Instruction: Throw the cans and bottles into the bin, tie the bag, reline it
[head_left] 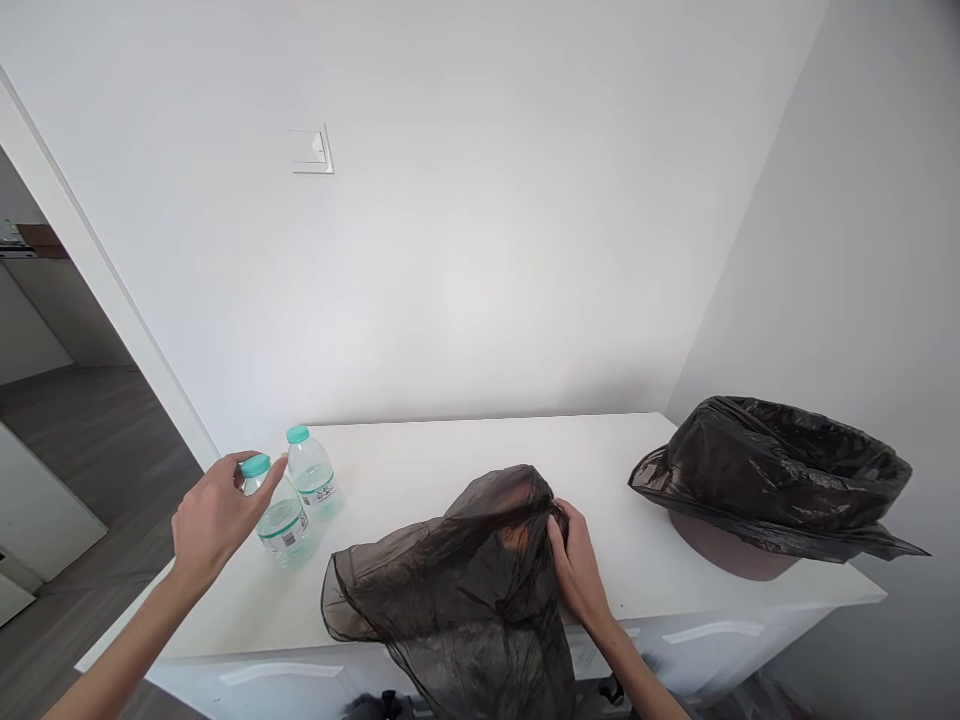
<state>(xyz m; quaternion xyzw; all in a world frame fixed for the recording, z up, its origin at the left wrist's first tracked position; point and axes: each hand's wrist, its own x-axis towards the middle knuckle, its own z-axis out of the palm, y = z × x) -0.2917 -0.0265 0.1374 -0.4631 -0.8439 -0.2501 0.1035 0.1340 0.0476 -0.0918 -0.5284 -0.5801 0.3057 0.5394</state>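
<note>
At the left of the white cabinet top, my left hand [214, 515] has its thumb and fingers around the neck of a clear water bottle [283, 525] with a turquoise cap. That bottle stands close to upright. A second, similar water bottle [313, 472] stands just behind it to the right. My right hand [576, 560] grips the gathered upper edge of a thin black garbage bag [480, 590]. The bag lies across the cabinet top and hangs over its front edge. Something orange-brown shows dimly through the bag near my right fingers; I cannot make out what it is.
A pinkish bin [731, 545] lined with another black garbage bag [765, 480] stands at the right end of the white cabinet [420, 450]. Walls close in behind and at the right. A light switch [311, 150] sits on the back wall, and a doorway opens at the left.
</note>
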